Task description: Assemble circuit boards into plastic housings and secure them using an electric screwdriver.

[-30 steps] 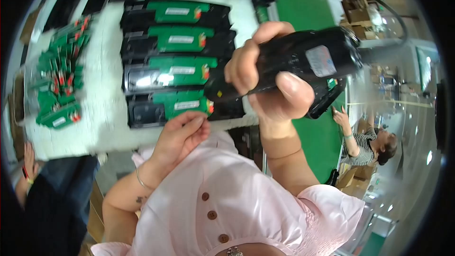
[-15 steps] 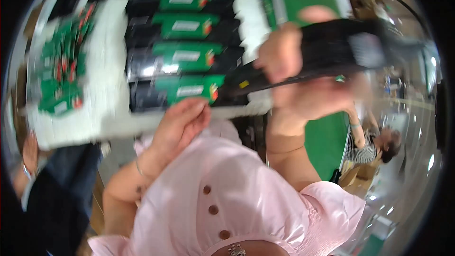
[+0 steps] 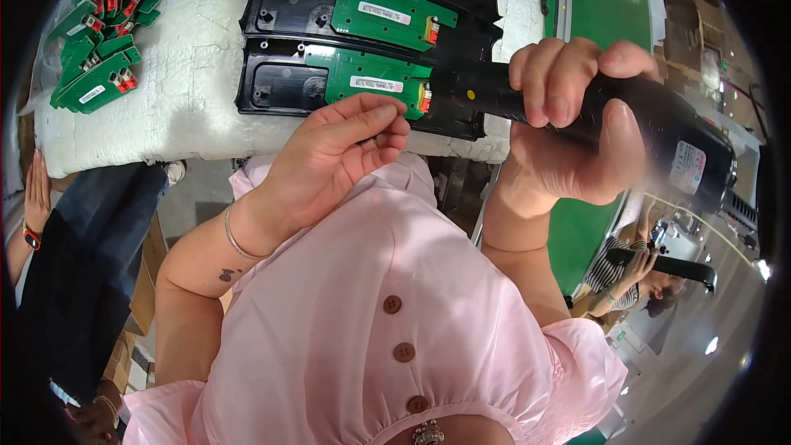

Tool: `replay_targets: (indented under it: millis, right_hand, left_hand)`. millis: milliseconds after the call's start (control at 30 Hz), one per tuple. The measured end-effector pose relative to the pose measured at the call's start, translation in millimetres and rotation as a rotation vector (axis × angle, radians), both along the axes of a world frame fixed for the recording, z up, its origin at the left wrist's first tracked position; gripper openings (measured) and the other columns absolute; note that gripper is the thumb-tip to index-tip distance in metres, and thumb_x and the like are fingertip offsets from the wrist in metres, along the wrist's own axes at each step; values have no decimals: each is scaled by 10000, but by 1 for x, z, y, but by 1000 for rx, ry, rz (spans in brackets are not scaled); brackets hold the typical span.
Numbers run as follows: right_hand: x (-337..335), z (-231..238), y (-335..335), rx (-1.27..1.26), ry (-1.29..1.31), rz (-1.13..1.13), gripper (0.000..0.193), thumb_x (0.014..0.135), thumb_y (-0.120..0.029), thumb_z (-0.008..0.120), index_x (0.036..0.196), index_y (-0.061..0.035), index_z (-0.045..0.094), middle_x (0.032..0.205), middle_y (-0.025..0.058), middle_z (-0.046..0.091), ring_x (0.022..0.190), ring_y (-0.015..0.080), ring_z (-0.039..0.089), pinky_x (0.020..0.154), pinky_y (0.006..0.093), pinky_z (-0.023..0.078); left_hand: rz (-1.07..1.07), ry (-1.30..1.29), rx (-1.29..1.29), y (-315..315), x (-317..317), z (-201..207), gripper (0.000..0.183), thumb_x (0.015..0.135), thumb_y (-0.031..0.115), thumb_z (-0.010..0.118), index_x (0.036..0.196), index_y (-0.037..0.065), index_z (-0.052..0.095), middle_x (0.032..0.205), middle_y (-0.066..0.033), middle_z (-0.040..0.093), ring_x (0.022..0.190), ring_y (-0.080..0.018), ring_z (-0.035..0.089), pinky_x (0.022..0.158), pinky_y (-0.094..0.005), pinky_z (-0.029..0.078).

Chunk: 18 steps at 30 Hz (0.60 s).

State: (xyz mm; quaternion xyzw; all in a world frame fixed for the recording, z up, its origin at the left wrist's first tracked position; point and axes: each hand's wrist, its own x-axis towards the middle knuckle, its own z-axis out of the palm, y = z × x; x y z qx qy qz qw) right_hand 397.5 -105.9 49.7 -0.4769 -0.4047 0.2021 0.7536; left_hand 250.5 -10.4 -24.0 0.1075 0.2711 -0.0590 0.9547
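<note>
My right hand (image 3: 568, 128) is wrapped round a black electric screwdriver (image 3: 651, 119), held almost level with its narrow end pointing left. That end reaches over the right part of the nearest black plastic housing (image 3: 284, 86); its tip is lost against the dark plastic. In this housing lies a green circuit board (image 3: 342, 70) with a white label and a red-and-yellow connector (image 3: 424, 97). Just in front of the board, my left hand (image 3: 329, 152) has thumb and fingertips pinched together and the other fingers curled. Whatever it holds, if anything, is too small to make out.
Behind, more black housings with green boards (image 3: 375, 21) lie in a row on white foam padding (image 3: 198, 74). Loose green boards (image 3: 103, 74) are heaped at the left. A person's hand (image 3: 37, 189) is at the far left; another person (image 3: 630, 272) works at the right.
The housings sit farther up the picture, and the view is sharper. My right hand and the screwdriver have shifted right and tilted, the rear end lower. My left hand remains pinched near the nearest board.
</note>
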Motion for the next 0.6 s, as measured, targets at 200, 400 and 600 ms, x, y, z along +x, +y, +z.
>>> replay_targets:
  millis: [200, 400, 600]
  right_hand:
    - [7, -1, -1, -10, 15, 24, 280, 728, -205, 422, 964, -60, 459, 544, 24, 421, 458, 133, 387, 523, 305, 345]
    - [12, 2, 1, -26, -23, 145, 262, 700, -173, 431, 933, -52, 439, 542, 26, 423, 461, 134, 395, 506, 310, 347]
    - [13, 0, 7, -56, -59, 209, 227, 673, -148, 416, 882, -58, 412, 550, 30, 439, 465, 138, 403, 499, 318, 351]
  left_hand:
    - [-3, -29, -13, -3, 4, 1, 151, 856, 93, 483, 972, 10, 531, 832, -48, 569, 746, -92, 549, 669, -199, 474]
    - [-17, -38, -15, -4, 5, 3, 150, 858, 97, 480, 974, 19, 535, 835, -38, 572, 750, -88, 551, 671, -196, 470]
    - [-7, -59, -24, -4, 9, -4, 152, 861, 103, 478, 977, 23, 536, 841, -38, 574, 753, -88, 552, 672, -194, 468]
